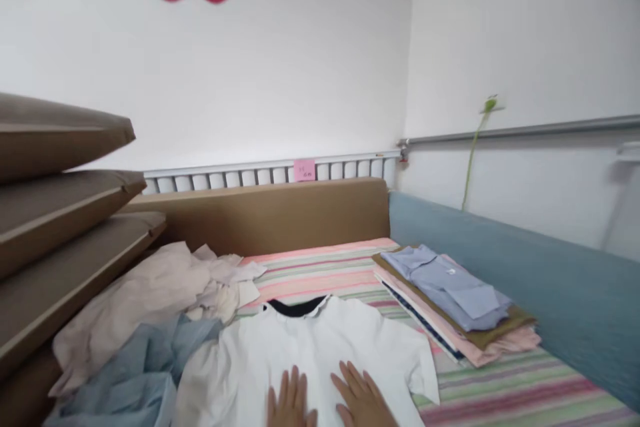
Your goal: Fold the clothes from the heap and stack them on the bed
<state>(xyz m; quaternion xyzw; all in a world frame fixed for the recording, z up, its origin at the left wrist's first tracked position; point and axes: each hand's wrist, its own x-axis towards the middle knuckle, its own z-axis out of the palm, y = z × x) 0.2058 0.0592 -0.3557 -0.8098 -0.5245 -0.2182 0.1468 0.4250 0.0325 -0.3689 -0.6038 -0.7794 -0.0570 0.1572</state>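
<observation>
A white short-sleeved shirt (320,340) lies spread on the striped sheet (520,387), its collar toward the far side and a dark patch showing inside the neck opening. Both my hands rest palm down on its front. My left hand (290,400) has its fingers stretched out, left of the shirt's middle. On the right half lies my right hand (363,397), fingers spread. The shirt's lower part runs out of view at the bottom edge.
Left of the shirt are crumpled pale pink clothes (145,287) and blue-grey clothes (140,373), beside stacked brown cushions (65,213). A folded clothes stack (450,293) sits at the right near the blue side panel (500,247). A brown headboard (280,213) stands behind.
</observation>
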